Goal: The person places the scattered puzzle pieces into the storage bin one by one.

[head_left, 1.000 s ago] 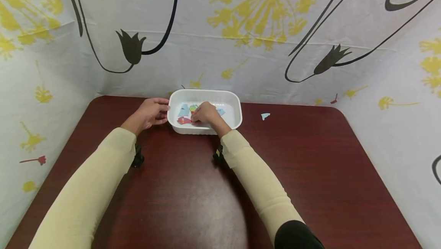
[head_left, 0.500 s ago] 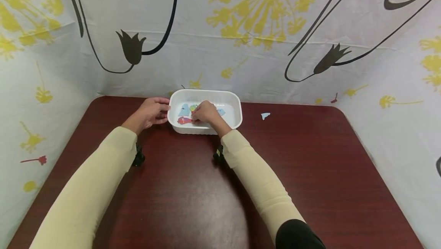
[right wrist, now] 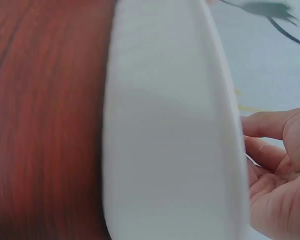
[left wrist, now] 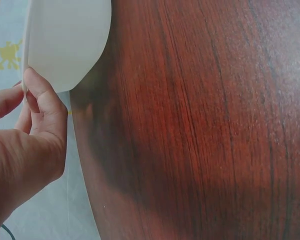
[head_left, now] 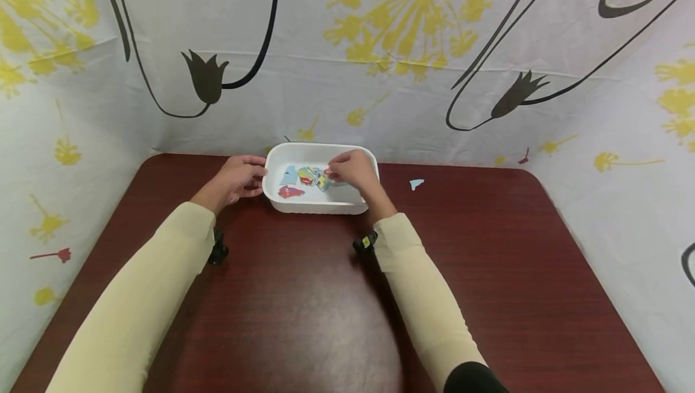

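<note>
A white plastic tray (head_left: pixel 366 191) stands at the back of the table, with several flat, colourful cut-out pieces inside. My left hand (head_left: pixel 241 177) pinches its left rim between thumb and fingers, seen closely in the left wrist view. Over the tray's right half, my right hand (head_left: pixel 353 169) has curled fingers, with a small reddish cut-out piece (head_left: pixel 327 172) at the fingertips. Below and left of that hand lie a yellow-green and red piece (head_left: pixel 307 177), a light blue piece (head_left: pixel 289 175) and a pinkish-red piece (head_left: pixel 291 192). The tray wall hides the right fingertips in the right wrist view.
A small light blue piece (head_left: pixel 416 184) lies on the dark red-brown table (head_left: pixel 488 248), right of the tray. A white cloth (head_left: pixel 407 109) printed with flowers hangs right behind the table and along both sides.
My right hand has risen and moved right from the tray's middle, uncovering pieces there; a reddish piece shows at its fingertips. The left hand stays at the rim.
</note>
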Motion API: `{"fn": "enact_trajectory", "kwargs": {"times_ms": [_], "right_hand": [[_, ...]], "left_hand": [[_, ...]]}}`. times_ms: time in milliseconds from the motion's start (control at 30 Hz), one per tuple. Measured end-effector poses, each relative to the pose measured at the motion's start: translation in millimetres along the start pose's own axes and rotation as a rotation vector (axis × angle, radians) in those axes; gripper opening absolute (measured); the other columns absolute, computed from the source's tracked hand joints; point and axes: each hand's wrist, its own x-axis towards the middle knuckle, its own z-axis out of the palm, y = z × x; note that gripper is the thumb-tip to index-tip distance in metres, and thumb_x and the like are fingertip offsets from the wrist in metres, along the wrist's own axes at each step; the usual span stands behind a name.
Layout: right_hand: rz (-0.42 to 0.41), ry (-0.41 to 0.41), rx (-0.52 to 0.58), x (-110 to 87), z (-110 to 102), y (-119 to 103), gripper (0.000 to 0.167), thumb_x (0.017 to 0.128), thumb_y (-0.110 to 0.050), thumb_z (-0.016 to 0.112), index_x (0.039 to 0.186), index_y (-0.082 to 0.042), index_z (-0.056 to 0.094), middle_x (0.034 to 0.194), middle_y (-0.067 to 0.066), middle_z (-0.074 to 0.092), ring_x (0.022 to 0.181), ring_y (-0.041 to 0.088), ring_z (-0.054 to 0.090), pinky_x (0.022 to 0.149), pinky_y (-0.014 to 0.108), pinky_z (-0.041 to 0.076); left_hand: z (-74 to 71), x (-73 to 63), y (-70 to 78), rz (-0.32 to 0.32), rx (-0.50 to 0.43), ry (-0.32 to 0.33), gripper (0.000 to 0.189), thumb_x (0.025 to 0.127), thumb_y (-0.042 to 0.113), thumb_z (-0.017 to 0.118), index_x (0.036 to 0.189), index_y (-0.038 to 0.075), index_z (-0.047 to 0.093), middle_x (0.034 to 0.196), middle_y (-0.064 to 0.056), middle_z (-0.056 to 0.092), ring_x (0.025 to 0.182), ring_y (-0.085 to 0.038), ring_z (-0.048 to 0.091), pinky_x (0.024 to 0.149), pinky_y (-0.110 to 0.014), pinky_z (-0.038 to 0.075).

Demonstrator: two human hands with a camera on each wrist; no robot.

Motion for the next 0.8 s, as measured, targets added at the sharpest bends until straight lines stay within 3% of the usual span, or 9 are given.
{"fn": "enact_trajectory", "kwargs": {"times_ms": [200, 367, 567, 800], "right_hand": [[0.042, 0.112, 0.102, -12.2, -39.3, 9.0, 0.028, 0.093, -0.013, 0.063, 0.114, 0.004, 0.067, 0.106, 0.018, 0.068, 0.087, 0.022, 0.072, 0.081, 0.031, 0.057], [0.068, 0.186, 0.189, -22.1, -64.8, 20.7, 0.029, 0.092, -0.012, 0.064, 0.117, 0.003, 0.067, 0.107, 0.017, 0.067, 0.082, 0.017, 0.071, 0.082, 0.033, 0.057], [0.057, 0.253, 0.234, -28.1, -90.8, 40.6, 0.032, 0.092, -0.012, 0.065, 0.118, 0.006, 0.064, 0.102, 0.018, 0.068, 0.081, 0.020, 0.072, 0.083, 0.039, 0.057], [0.110, 0.274, 0.208, -29.1, -115.3, 66.4, 0.031, 0.094, -0.013, 0.062, 0.119, 0.005, 0.063, 0.097, 0.014, 0.067, 0.079, 0.018, 0.072, 0.078, 0.032, 0.058]], "left_hand": [[2.5, -0.7, -1.2, 0.004, -0.001, 0.019, 0.041, 0.100, 0.018, 0.054, 0.140, 0.012, 0.048, 0.109, -0.009, 0.053, 0.081, -0.018, 0.054, 0.069, -0.026, 0.056], [3.5, -2.7, -0.8, 0.009, 0.007, 0.014, 0.042, 0.100, 0.018, 0.053, 0.141, 0.011, 0.047, 0.111, -0.010, 0.052, 0.082, -0.017, 0.054, 0.070, -0.025, 0.056], [4.0, -4.4, -0.5, 0.012, 0.013, 0.004, 0.042, 0.101, 0.018, 0.052, 0.142, 0.011, 0.046, 0.113, -0.011, 0.051, 0.084, -0.019, 0.053, 0.072, -0.025, 0.056], [5.4, -4.0, -1.6, 0.007, 0.005, 0.017, 0.042, 0.100, 0.018, 0.053, 0.141, 0.012, 0.047, 0.110, -0.010, 0.051, 0.083, -0.018, 0.053, 0.071, -0.025, 0.056]]}}
